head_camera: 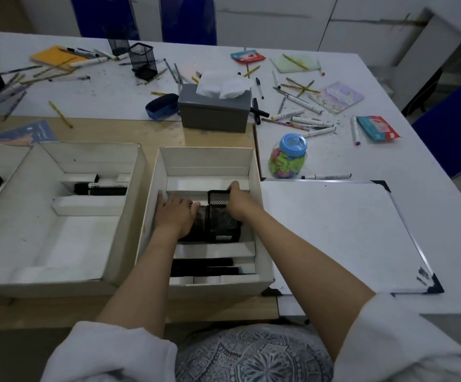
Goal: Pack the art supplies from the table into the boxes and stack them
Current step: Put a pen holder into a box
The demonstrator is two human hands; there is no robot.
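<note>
Both hands seat black wire-mesh pencil holders in the open white cardboard box (254, 172): left hand (172, 216) presses the lying holder (200, 226), right hand (236, 201) grips the upright square holder (219, 213) by its rim. They look light, stiff and springy, so the rim is best.

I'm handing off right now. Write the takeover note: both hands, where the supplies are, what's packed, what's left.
Left hand: lies flat on a mesh pen holder lying in the right box.
Right hand: grips the rim of the upright mesh holder beside it.
Done: black markers lie at that box's near end; more sit in the middle box.
Left: two mesh cups, scattered markers and pencils, blue-lidded jar, notebooks. Nothing stacked.
</note>
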